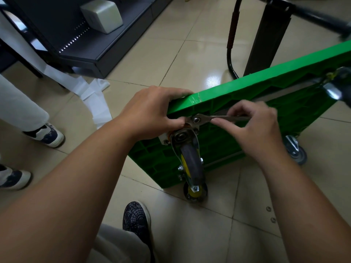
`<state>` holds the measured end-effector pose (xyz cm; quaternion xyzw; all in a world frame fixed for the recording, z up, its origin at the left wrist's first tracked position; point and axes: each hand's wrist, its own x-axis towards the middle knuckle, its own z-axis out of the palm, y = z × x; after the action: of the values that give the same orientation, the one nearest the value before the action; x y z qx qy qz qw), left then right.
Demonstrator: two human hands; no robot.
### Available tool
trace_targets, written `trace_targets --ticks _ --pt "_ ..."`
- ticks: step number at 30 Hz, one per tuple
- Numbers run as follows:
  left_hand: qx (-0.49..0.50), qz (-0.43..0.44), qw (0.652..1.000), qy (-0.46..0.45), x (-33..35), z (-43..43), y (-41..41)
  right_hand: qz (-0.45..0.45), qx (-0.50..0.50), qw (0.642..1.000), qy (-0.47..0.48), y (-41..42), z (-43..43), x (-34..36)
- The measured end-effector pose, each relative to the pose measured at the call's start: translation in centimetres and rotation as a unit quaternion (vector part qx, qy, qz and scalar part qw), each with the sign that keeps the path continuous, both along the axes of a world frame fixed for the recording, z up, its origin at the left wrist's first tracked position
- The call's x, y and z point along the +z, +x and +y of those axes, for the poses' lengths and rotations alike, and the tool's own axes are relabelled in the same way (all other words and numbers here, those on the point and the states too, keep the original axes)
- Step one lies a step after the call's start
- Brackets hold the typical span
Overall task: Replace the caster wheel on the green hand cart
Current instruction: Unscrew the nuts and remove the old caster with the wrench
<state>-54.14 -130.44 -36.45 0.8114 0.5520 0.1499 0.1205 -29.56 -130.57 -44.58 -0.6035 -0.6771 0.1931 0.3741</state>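
Right grip (254, 128) pinches a wrench (218, 117) set on a bolt (196, 120) just above the caster wheel (191, 160), while left grip (152, 112) clasps the edge of the green cart (284, 92), tipped sideways on the floor (190, 54). Loosening, seemingly; next comes a steady, braced turn.

- Glossy beige floor tiles (190, 59) reflect a patch of light (212, 80).
- A dark shelving unit (106, 52) stands upper left, holding a pale box (102, 16).
- White paper (95, 97) trails on the floor beside it.
- A dark post (266, 38) stands upper right.
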Motion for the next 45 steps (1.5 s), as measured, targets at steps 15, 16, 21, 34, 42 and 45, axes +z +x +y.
trace_targets --ticks 15,16,21,34,42,45 --pt "0.002 0.007 1.000 0.000 0.0 0.0 -0.1 0.405 0.025 0.911 -0.070 -0.9 -2.8 -0.8" --pt "0.003 0.007 1.000 -0.002 0.0 0.0 -0.1 0.456 0.017 0.885 -0.094 -1.8 -3.3 -1.7" --pt "0.003 0.006 1.000 -0.001 0.2 0.0 0.0 0.533 -0.006 0.827 -0.175 -5.5 -5.0 -5.1" --pt "-0.001 0.010 1.000 0.008 0.0 0.2 0.0 0.563 -0.024 0.790 -0.242 -8.4 -4.0 -7.4" --pt "-0.001 0.005 1.000 0.002 0.1 0.1 0.0 0.510 -0.023 0.844 -0.163 -6.9 -3.2 -6.9" --pt "0.001 0.001 1.000 0.002 0.1 0.1 0.0 0.459 -0.019 0.881 -0.109 -5.1 -2.3 -6.3"
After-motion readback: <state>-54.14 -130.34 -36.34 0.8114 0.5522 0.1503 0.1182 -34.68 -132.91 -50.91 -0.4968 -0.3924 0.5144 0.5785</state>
